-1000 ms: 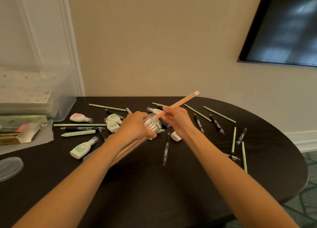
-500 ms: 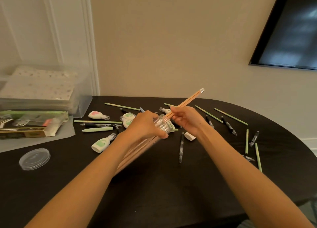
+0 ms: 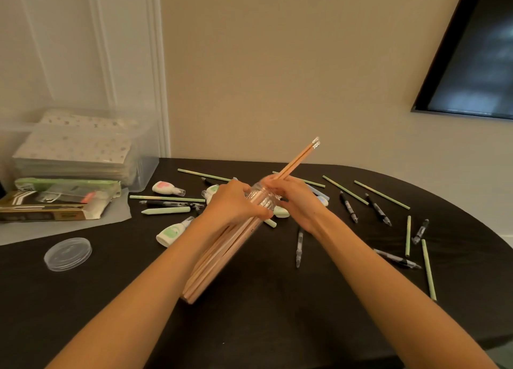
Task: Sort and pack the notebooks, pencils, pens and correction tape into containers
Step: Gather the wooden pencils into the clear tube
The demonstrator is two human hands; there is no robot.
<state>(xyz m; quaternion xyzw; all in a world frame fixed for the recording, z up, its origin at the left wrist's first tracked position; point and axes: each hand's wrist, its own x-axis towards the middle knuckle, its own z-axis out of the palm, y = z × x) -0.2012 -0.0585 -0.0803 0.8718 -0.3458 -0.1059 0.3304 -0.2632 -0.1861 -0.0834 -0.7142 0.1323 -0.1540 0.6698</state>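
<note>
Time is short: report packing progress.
Done: notebooks lie in the clear bin. In hand: the left hand grips a jar of orange pencils, the right hand holds two more pencils at its mouth. Left: green pencils, pens, correction tapes loose on the table.

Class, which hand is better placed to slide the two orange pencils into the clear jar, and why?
Right. The right hand pinches the two orange pencils at the mouth of the clear jar; the left hand is busy gripping that tilted jar.
</note>
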